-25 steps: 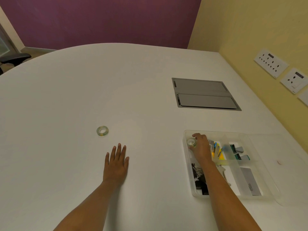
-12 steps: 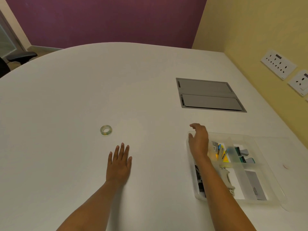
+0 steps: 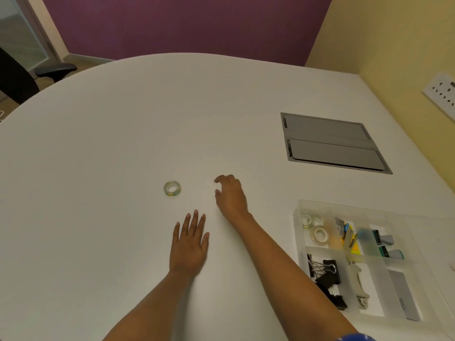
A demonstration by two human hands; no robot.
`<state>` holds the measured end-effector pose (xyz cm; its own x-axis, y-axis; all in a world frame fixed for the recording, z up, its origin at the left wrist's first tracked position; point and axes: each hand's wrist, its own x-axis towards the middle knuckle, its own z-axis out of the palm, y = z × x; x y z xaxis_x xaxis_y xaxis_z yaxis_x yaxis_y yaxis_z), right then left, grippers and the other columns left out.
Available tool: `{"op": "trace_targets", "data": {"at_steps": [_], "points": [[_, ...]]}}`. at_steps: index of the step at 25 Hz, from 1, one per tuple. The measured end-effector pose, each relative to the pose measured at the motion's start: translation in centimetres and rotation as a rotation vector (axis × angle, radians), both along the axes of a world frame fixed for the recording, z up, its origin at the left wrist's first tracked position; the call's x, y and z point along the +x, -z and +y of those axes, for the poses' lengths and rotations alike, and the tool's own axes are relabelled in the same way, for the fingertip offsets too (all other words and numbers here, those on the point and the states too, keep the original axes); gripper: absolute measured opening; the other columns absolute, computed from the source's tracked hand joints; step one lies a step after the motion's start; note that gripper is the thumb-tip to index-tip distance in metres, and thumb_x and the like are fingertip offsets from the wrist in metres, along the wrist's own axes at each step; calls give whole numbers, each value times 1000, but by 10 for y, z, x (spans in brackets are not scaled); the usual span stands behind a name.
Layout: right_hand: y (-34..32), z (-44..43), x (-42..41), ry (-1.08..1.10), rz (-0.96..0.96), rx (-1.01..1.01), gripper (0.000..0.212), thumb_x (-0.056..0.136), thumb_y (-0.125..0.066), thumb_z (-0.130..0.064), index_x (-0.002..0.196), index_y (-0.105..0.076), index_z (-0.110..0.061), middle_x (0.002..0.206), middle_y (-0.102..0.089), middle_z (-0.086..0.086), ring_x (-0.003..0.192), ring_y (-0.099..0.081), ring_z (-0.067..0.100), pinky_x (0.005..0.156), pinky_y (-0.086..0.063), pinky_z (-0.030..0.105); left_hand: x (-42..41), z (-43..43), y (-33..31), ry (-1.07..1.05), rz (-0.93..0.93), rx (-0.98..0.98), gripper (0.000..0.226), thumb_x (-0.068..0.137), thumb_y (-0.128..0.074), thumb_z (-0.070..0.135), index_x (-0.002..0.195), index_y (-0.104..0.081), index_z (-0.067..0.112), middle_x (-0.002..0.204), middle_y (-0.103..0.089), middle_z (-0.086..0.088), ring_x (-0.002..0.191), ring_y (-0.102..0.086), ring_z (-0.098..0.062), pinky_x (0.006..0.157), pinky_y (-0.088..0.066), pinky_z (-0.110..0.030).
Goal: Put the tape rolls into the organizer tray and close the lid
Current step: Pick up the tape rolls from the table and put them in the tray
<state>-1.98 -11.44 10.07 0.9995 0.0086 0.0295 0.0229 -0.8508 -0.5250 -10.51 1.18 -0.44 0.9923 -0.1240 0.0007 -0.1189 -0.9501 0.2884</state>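
Observation:
A clear tape roll (image 3: 172, 189) lies flat on the white table (image 3: 123, 119), left of centre. My right hand (image 3: 231, 195) hovers a short way to its right, fingers apart and empty. My left hand (image 3: 190, 242) rests flat on the table, palm down, below the roll. The clear organizer tray (image 3: 299, 210) sits at the lower right. Two tape rolls (image 3: 310, 219) (image 3: 320, 234) lie in its upper left compartment. Its clear lid (image 3: 438, 242) lies open to the right.
The tray also holds black binder clips (image 3: 326, 274), coloured items and a grey card. A grey cable hatch (image 3: 332, 143) is set into the table at the right. A yellow wall with sockets (image 3: 440, 94) is on the right; a black chair (image 3: 19, 75) stands far left.
My right hand left a tape roll in the tray's upper left compartment and moved left across the table toward the loose roll. My left hand stayed flat.

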Motion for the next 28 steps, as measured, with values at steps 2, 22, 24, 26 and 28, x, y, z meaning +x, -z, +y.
{"op": "trace_targets", "data": {"at_steps": [2,22,24,26,28], "points": [[6,19,10,-60,43,-36,33,96,-48,-6,129,-52,-9,132,-51,12,121,-48,25,87,-50,35,0,-1,-3,-1,-9,-6,64,91,0,47,150,-6,25,159,-3,6,146,5,-14,116,15,-31],[40,89,53,-336,107,-262,48,93,-59,-21,136,-42,-11,148,-33,13,126,-42,29,96,-44,38,-3,-1,-19,31,1,112,59,92,-44,47,144,-38,19,151,-38,-2,142,-30,-24,114,13,-36],[36,95,56,-352,135,-206,56,91,-62,-24,140,-37,-12,152,-28,13,131,-39,30,101,-42,39,-4,-1,-21,45,4,120,57,89,-46,46,138,-48,18,144,-49,-3,136,-41,-24,114,9,-37],[36,102,56,-417,199,-200,64,92,-61,-24,147,-28,-17,158,-19,12,137,-33,31,106,-39,42,-4,-1,-20,50,-18,104,55,84,-53,45,130,-57,16,135,-59,-3,128,-52,-24,114,4,-37],[40,105,55,-470,244,-244,60,95,-56,-19,148,-28,-21,159,-18,10,139,-29,30,108,-38,41,-4,0,-20,56,-46,89,56,77,-63,45,124,-63,15,127,-65,-4,121,-59,-24,113,1,-36]]}}
